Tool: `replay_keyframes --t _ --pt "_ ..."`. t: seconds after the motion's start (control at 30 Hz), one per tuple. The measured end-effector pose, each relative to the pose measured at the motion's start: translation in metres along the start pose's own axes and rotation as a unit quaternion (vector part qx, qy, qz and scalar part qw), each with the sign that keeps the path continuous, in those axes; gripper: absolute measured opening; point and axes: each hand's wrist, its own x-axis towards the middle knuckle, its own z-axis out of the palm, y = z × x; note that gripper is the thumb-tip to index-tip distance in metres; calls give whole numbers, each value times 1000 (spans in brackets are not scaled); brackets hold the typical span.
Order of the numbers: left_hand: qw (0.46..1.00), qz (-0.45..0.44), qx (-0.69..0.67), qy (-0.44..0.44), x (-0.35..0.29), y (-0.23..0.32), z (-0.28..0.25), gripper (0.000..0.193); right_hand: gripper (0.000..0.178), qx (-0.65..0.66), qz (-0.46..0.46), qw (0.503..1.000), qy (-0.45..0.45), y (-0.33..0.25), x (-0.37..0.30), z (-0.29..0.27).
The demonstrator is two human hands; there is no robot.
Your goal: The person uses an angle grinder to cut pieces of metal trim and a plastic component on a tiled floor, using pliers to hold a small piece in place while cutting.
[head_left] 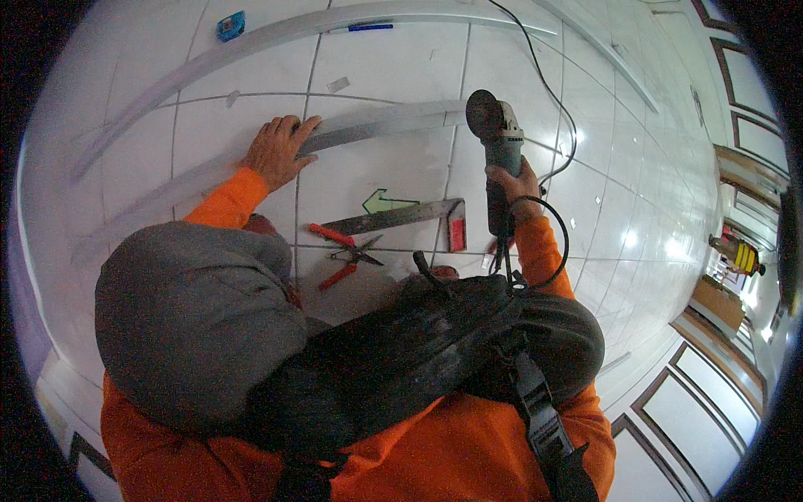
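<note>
My left hand (276, 153) straddles a silver metal channel (381, 130) lying on the floor, its forefinger and thumb on opposite sides, holding it down. Closed around the body of an angle grinder (503, 155) is my right hand (520, 184). The grinder's dark disc (483, 115) is upright beside the channel's right end; I cannot tell whether they touch. Nearer to me lie a try square (393, 217) with a red-faced stock and red-handled snips (347, 255) with their blades apart.
Long metal profiles (276, 38) lie farther out, with a blue tape measure (231, 26) and a blue marker (370, 27) nearby. The black power cord (548, 79) loops past my right arm. A green arrow marking (389, 202) is on the tiles. A person in a yellow vest (740, 253) is at far right.
</note>
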Motion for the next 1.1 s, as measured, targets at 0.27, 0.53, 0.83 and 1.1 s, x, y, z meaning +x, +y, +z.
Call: replay_keyframes --t 0.27,0.53,0.83,1.1 --pt "1000 12 -14 -3 -2 -7 8 57 57 22 -1 1000 -21 -13 -22 11" --pt "999 11 -42 -28 -6 -12 15 52 64 -39 10 998 -56 -12 -28 19" --pt "999 20 -47 -2 -6 -12 15 52 65 -42 5 997 -58 -7 -30 18" --pt "999 18 -45 4 -6 -13 18 51 68 -24 -3 997 -69 -1 -30 21"
